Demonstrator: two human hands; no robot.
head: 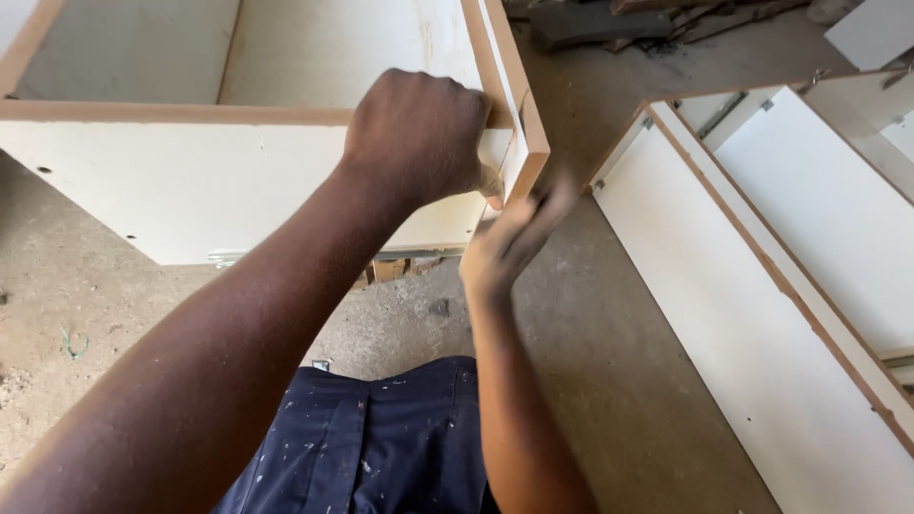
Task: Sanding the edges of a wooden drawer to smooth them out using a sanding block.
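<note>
A white board cabinet box [190, 181] with brown raw edges lies open-topped on the ground in front of me. My left hand [419, 133] is closed over the top edge of its near panel, right at the corner where the side panel [528, 143] meets it. My right hand [509, 238] is blurred just below that corner. Its fingers are stretched out flat toward the side panel's brown end edge, and I see nothing in it. A small pale piece shows under my left hand at the joint; I cannot tell what it is.
A second long white cabinet carcass [762, 286] lies on the concrete floor [609, 362] to the right. Dark scrap wood [590, 24] is piled at the top. My dark blue trousers [381, 447] fill the bottom centre. Small wood blocks [386, 269] sit under the box.
</note>
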